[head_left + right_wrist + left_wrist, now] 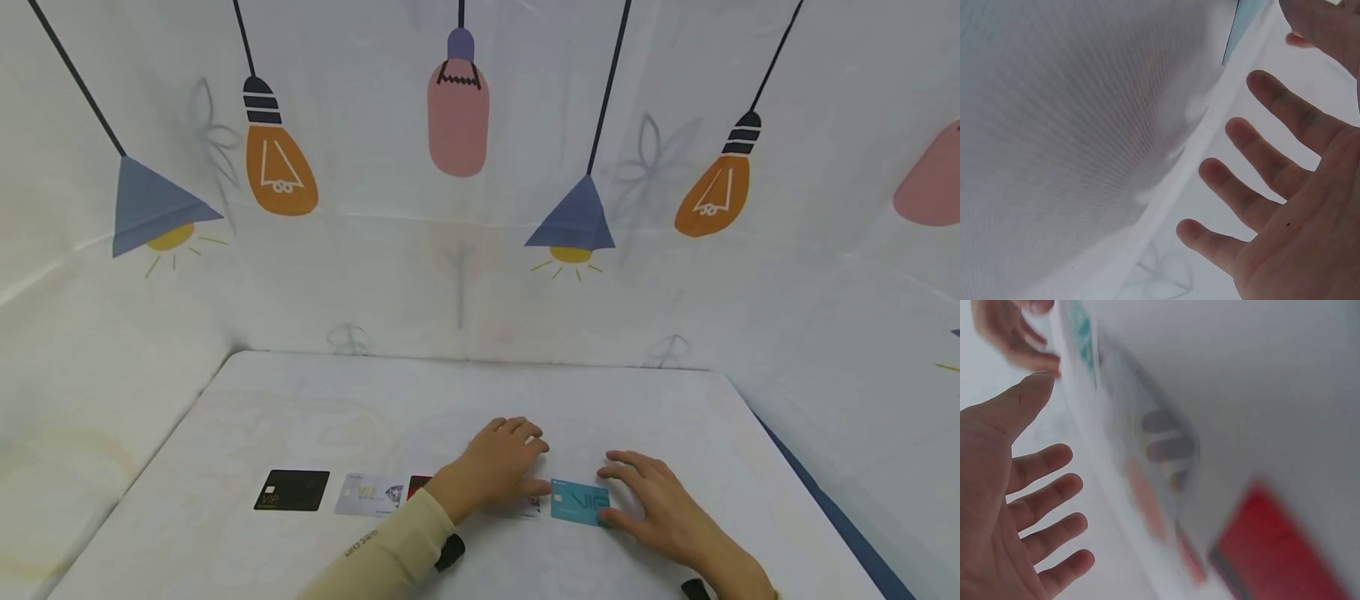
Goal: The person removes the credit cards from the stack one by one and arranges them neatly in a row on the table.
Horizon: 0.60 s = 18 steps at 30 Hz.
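Observation:
A teal card [580, 502] marked VIP lies on the white table [360, 558] between the two hands. My left hand [491, 468] hovers palm down over a pale card [531, 507], mostly hidden under it, its thumb tip at the teal card's left edge. Fingers spread, my right hand [667, 510] has its thumb at the teal card's lower right corner; whether it presses there I cannot tell. Left of the left hand lie a black card [292, 490], a silver card [369, 494] and a red card [417, 483], partly covered by the wrist.
White cloth walls [465, 283] printed with hanging lamps and bulbs enclose the table at the back and sides. The cards form one row across its middle. A blue strip [825, 508] runs along the right table edge.

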Available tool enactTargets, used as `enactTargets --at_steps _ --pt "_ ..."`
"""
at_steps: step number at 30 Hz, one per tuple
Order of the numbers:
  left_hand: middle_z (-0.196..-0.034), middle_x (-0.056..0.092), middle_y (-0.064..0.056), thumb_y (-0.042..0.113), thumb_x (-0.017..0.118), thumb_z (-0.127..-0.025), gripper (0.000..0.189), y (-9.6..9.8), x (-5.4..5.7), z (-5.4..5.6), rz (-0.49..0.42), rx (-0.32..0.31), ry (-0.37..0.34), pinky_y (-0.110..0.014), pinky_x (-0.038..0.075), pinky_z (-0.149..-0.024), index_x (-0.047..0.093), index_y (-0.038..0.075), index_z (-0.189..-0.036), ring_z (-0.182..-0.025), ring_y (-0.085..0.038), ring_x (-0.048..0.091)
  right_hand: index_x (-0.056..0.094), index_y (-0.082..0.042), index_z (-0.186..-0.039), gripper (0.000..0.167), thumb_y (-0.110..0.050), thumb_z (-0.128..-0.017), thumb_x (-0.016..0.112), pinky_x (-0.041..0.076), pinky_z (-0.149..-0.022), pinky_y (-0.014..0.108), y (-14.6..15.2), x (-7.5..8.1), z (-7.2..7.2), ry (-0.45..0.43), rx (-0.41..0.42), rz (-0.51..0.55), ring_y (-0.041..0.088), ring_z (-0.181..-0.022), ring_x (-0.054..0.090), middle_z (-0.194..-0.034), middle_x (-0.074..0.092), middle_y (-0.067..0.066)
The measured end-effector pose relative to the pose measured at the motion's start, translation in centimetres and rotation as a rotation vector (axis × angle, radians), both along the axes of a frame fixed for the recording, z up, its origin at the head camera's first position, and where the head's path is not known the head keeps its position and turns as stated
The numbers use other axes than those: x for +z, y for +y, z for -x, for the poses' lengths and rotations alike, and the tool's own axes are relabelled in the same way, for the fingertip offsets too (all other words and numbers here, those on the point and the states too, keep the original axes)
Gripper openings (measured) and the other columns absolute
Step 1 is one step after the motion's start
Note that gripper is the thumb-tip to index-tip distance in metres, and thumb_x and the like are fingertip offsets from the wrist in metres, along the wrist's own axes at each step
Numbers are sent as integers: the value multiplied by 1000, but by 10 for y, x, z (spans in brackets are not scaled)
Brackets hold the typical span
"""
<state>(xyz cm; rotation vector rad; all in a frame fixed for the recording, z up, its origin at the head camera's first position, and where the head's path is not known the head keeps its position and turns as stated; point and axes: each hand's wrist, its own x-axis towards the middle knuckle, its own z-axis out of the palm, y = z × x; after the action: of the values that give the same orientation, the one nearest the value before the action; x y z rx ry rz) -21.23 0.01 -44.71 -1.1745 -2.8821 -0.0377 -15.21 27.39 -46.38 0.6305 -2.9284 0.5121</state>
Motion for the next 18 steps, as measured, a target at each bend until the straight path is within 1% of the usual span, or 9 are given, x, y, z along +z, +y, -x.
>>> enactTargets --at_steps 4,7,10,13,18 --pt "-140 58 3 57 61 -96 50 -23 7 11 -19 41 63 -40 41 -111 65 24 -133 -134 -20 49 68 -26 -122 42 -47 -87 78 41 -105 63 -3 0 2 -8 -18 13 34 -130 50 -141 57 5" --pt "-137 60 1 52 64 -95 45 -42 8 17 -43 56 87 -41 44 -109 67 22 -129 -132 -21 51 69 -26 -121 40 -44 -87 79 42 -105 62 -5 -1 3 -10 -19 21 34 -130 50 -141 57 4" --pt "-135 60 -1 48 67 -94 42 -57 7 20 -63 72 73 -42 44 -108 69 21 -125 -130 -23 52 68 -26 -122 40 -44 -88 78 42 -105 62 -8 -2 4 -13 -13 30 33 -131 50 -142 57 3" --pt "-134 61 -1 47 70 -92 41 -70 5 21 -78 89 45 -43 44 -108 70 20 -123 -130 -24 52 68 -26 -122 38 -44 -89 77 41 -104 63 -12 -2 6 -4 6 47 33 -131 50 -141 57 3" --pt "-132 62 -3 50 74 -88 46 -83 2 19 -89 103 0 -46 44 -107 71 18 -122 -128 -25 52 69 -23 -122 38 -39 -89 78 43 -103 62 -18 -2 8 39 44 57 34 -129 51 -140 58 6"
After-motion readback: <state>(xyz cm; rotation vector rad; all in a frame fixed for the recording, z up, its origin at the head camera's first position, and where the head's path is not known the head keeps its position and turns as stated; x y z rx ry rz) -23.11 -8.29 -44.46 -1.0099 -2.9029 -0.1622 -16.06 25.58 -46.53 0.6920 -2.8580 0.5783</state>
